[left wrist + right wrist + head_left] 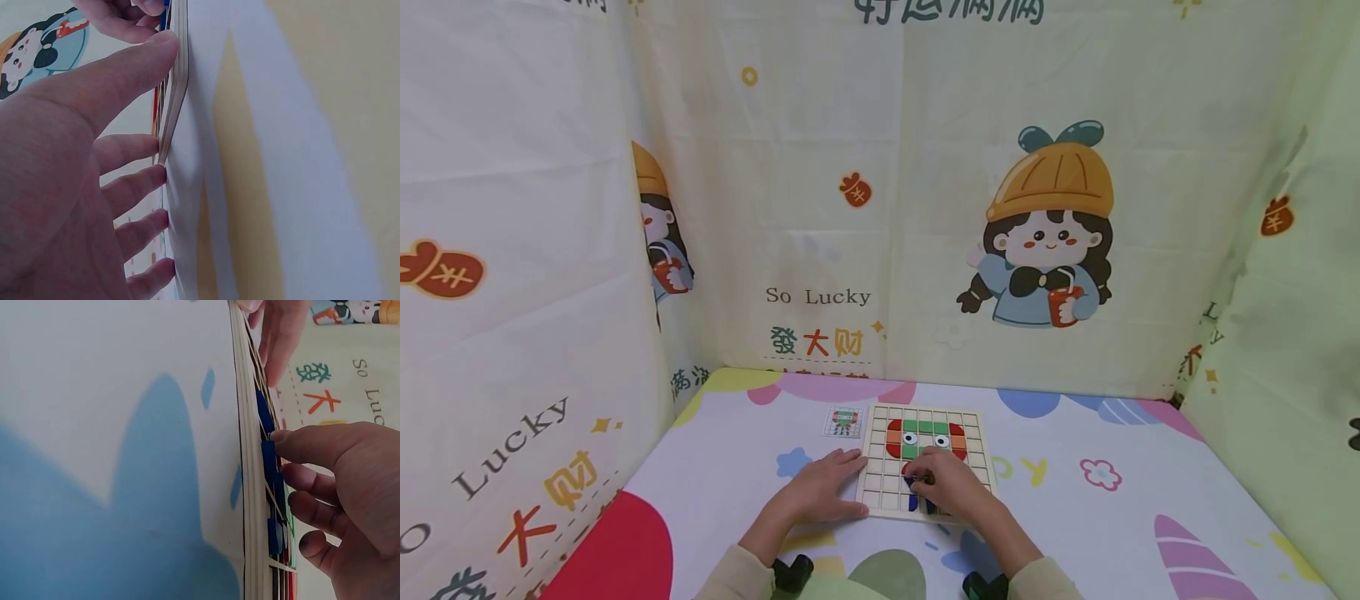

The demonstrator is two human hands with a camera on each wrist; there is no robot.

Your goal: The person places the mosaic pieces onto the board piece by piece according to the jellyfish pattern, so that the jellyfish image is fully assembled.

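A light wooden grid board (880, 479) lies on the table, with a figure of coloured tiles set in its squares. Red, orange and green tiles (925, 427) with two round eye tiles form the upper part, and blue tiles (913, 502) stand lower down. My left hand (823, 487) rests at the board's left edge, its fingers straight and the thumb against the near corner. Over the lower middle of the board, my right hand (951, 483) pinches at a blue tile (269, 456) with its thumb tip; its index fingertip is hidden in the right wrist view.
A small pattern card (843, 422) with a similar figure lies beyond the board's left corner. Printed cloth walls (820, 208) enclose the table at the back and both sides. The tabletop (1075, 517) carries coloured printed shapes.
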